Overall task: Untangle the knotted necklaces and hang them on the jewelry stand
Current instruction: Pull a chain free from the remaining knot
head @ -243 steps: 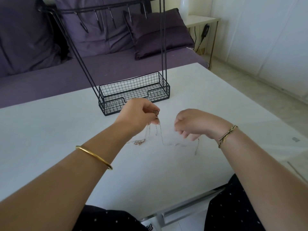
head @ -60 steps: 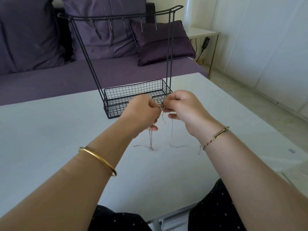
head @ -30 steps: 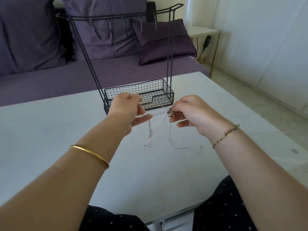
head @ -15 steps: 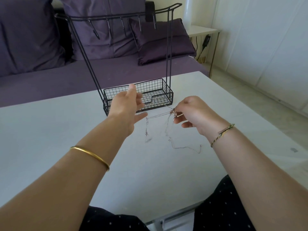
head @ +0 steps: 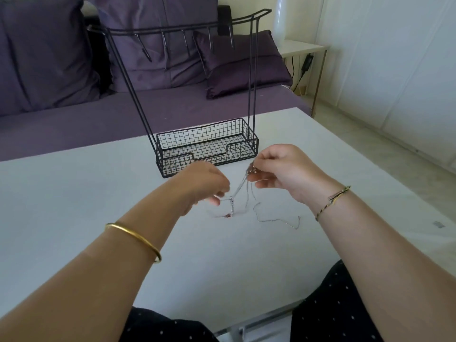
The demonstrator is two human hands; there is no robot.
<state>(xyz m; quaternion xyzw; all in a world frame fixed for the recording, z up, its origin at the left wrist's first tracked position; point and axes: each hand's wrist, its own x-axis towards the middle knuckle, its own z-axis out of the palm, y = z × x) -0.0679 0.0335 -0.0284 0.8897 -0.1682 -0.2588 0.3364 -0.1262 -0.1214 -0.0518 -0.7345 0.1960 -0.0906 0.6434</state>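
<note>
Thin silver necklaces (head: pixel 246 193) hang tangled between my hands above the white table (head: pixel 74 206). My right hand (head: pixel 281 169) pinches the knotted bunch at its top, just in front of the stand. My left hand (head: pixel 204 183), lower and to the left, pinches one strand with its fingertips. Loose chain ends trail on the table, one with a small pendant (head: pixel 228 215). The black wire jewelry stand (head: pixel 207 144) rises behind my hands, its hook bar (head: pixel 182 30) bare.
A purple sofa with cushions (head: pixel 244 62) runs behind the table. A small white side table (head: pixel 303 48) stands at the back right, with a cable hanging. Tiled floor lies to the right of the table edge.
My left hand, which was open and raised near the basket half a second ago, has come down and taken hold of a strand. My right hand keeps hold of the knot.
</note>
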